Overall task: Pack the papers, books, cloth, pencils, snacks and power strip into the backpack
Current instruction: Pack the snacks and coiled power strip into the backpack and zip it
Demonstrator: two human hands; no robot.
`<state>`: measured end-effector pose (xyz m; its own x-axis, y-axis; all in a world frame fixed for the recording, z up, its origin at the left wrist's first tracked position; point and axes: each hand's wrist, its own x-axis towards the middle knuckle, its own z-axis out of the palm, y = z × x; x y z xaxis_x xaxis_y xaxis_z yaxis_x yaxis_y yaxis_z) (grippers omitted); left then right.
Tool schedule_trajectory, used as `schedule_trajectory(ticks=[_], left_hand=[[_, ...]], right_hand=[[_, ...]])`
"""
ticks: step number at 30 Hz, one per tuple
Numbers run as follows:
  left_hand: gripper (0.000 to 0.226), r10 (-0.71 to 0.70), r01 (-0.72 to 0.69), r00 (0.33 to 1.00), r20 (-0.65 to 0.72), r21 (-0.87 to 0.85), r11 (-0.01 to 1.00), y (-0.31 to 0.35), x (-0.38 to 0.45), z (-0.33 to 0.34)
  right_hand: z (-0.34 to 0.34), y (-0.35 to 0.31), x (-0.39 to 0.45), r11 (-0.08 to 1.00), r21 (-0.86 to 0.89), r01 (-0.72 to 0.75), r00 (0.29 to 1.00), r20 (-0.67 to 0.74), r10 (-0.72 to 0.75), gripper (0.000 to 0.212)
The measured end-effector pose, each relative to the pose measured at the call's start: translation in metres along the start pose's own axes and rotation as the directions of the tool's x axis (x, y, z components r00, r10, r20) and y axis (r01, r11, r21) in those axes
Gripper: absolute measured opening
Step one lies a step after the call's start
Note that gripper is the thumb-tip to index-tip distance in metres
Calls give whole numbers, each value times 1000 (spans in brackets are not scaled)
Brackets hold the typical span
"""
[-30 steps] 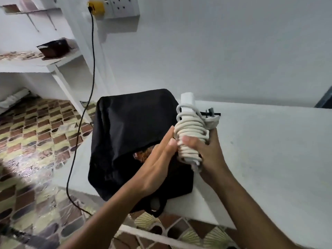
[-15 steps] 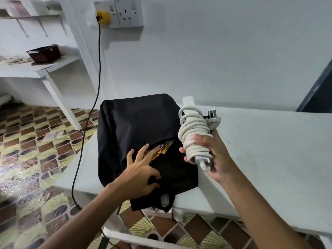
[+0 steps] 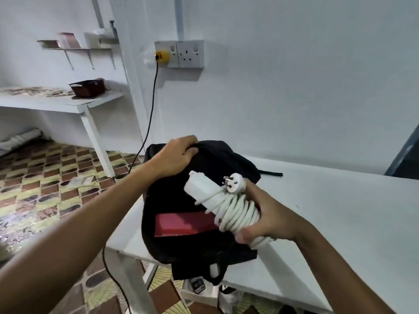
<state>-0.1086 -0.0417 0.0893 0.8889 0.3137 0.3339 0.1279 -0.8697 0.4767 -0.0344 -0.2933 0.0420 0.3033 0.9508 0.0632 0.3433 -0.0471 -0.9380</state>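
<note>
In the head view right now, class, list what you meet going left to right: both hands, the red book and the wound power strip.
Left hand gripping the backpack top → red book inside → power strip → right hand holding it.

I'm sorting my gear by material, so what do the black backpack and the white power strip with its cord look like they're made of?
The backpack looks like soft matte black fabric, probably woven synthetic: it folds and sags where the left hand grips its top. The power strip looks like smooth hard white plastic with a slight sheen. Its cord, wrapped around it in the right hand, looks rubbery or vinyl-coated.
</note>
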Motion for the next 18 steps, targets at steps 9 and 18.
schedule_trajectory(ticks=[9, 18], left_hand=[[11, 106, -101, 990, -97, 59, 993, 13, 28, -37], [12, 204, -197, 966, -160, 61, 979, 28, 27, -46]], right_hand=[[23, -2, 67, 587, -806, -71, 997, -62, 35, 102], [43, 35, 153, 362, -932, -10, 999, -24, -33, 108]])
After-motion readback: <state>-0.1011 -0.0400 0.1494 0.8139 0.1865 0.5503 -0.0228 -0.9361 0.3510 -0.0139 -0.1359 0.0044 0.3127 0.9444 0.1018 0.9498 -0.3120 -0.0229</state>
